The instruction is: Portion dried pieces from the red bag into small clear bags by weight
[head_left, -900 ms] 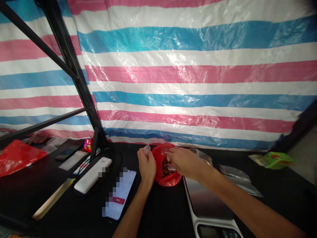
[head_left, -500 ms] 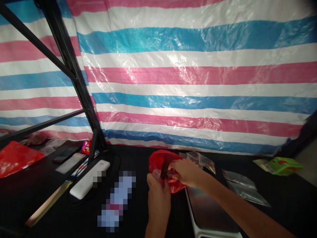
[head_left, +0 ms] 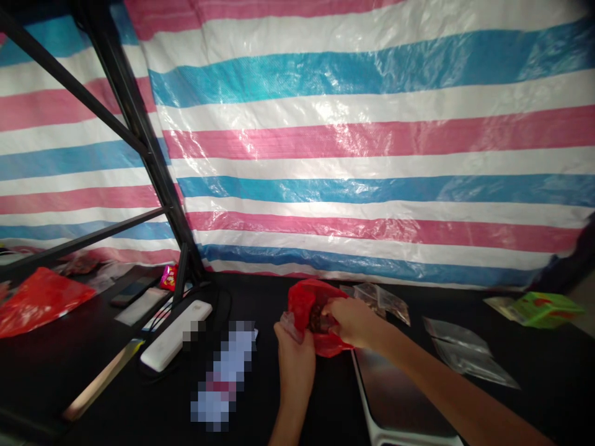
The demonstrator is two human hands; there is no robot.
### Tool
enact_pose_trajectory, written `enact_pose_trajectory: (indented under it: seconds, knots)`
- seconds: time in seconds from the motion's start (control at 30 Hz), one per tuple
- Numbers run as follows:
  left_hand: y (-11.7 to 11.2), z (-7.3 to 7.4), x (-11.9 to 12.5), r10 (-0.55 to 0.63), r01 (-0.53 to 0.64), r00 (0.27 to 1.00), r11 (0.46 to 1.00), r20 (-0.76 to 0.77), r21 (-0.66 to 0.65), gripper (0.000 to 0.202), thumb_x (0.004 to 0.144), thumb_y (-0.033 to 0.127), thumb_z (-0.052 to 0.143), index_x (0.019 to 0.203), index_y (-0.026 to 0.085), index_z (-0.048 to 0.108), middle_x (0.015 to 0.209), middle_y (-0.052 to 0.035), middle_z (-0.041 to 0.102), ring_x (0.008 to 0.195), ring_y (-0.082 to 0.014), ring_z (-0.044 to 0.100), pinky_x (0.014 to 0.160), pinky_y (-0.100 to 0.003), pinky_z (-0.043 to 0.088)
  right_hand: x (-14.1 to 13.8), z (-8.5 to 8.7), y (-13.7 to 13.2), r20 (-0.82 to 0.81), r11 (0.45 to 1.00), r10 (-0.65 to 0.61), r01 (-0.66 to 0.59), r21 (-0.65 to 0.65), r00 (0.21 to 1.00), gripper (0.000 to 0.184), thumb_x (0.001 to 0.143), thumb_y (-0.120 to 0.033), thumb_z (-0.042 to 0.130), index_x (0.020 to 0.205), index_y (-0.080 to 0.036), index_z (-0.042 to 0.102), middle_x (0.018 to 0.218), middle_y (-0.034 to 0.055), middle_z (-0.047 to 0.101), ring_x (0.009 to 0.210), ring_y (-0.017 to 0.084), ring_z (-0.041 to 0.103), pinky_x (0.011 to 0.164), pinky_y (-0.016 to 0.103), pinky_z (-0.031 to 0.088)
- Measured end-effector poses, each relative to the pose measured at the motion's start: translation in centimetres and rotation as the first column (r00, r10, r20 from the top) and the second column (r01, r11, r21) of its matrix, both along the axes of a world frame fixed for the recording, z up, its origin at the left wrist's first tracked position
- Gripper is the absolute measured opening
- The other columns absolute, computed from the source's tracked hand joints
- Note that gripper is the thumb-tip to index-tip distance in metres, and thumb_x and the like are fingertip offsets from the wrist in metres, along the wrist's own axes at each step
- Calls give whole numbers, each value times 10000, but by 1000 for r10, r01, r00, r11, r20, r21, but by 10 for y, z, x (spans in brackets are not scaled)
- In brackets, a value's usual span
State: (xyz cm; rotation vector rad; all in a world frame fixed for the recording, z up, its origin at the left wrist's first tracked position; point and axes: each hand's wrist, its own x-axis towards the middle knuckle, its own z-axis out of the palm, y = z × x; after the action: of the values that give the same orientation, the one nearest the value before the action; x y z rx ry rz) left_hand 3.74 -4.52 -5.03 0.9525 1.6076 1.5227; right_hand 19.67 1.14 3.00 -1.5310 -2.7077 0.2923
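A red plastic bag (head_left: 301,297) stands with its mouth gaping near the middle of the table, small brown pieces (head_left: 318,321) visible inside. My left hand (head_left: 297,356) is closed at its near left edge, gripping a crumpled clear plastic bag (head_left: 290,323). From the right, my right hand (head_left: 356,321) reaches into the red bag, its fingers curled down at the brown pieces. Whatever is between those fingertips is hidden. Beneath my right forearm lies a white scale with a dark metal plate (head_left: 395,384).
Clear bags with brown contents (head_left: 385,300) lie behind my right hand. Flat clear bags (head_left: 465,350) and a green packet (head_left: 539,310) are farther right. On the left are a white power strip (head_left: 176,334), a wooden stick (head_left: 102,384), another red bag (head_left: 41,303) and a black frame (head_left: 153,167).
My right hand has shifted its fingers in the red bag, and more brown pieces show. The clear plastic in my left hand has moved left and slightly up. The view has shifted slightly.
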Motion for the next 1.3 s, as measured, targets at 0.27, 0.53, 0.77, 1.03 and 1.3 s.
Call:
enact_pose_trajectory:
  seconds: [0.27, 0.53, 0.77, 1.03, 1.3]
  knots:
    - [26, 0, -5, -29, 23, 988, 999, 153, 42, 367, 745, 64, 754, 1010, 197, 538, 880, 7, 684, 811, -181, 698, 790, -315, 555, -14, -4, 1, -91, 999, -35, 36, 18, 995, 334, 801, -132, 685, 1099, -235, 795, 1205, 106, 776, 1038, 310, 761, 876, 365, 532]
    - [30, 7, -30, 139, -133, 986, 989, -92, 63, 193, 847, 281, 702, 993, 211, 597, 1000, -38, 625, 1003, -244, 639, 935, -404, 520, 2, -14, 10, -284, 996, -86, 74, -52, 955, 289, 871, -193, 692, 1135, -271, 782, 1159, 41, 806, 1076, 267, 748, 927, 356, 532]
    - [37, 45, -25, -191, 285, 929, 915, -315, 285, 257, 912, 177, 590, 1145, 253, 667, 1071, -46, 736, 979, -245, 688, 881, -336, 513, 37, 17, 21, -686, 933, -40, -218, -285, 726, 263, 915, -274, 675, 1156, -194, 743, 1071, 58, 797, 979, 231, 732, 862, 326, 552]
    - [57, 23, -4, -196, 329, 863, 917, -466, 224, 228, 882, 179, 654, 1082, 279, 697, 1029, -57, 767, 948, -290, 706, 848, -362, 486, 56, 47, 31, -670, 954, -18, -188, -234, 742, 371, 1000, -505, 609, 1193, -203, 705, 1082, 55, 751, 928, 209, 669, 821, 314, 519]
    - [43, 12, -6, -206, 357, 847, 903, -491, 238, 209, 942, 209, 626, 1111, 276, 730, 1065, -70, 779, 992, -299, 715, 894, -396, 487, 29, 58, 11, -596, 945, 44, -227, -237, 802, 193, 1026, -339, 575, 1095, -229, 718, 1005, 13, 747, 862, 182, 648, 777, 282, 499]
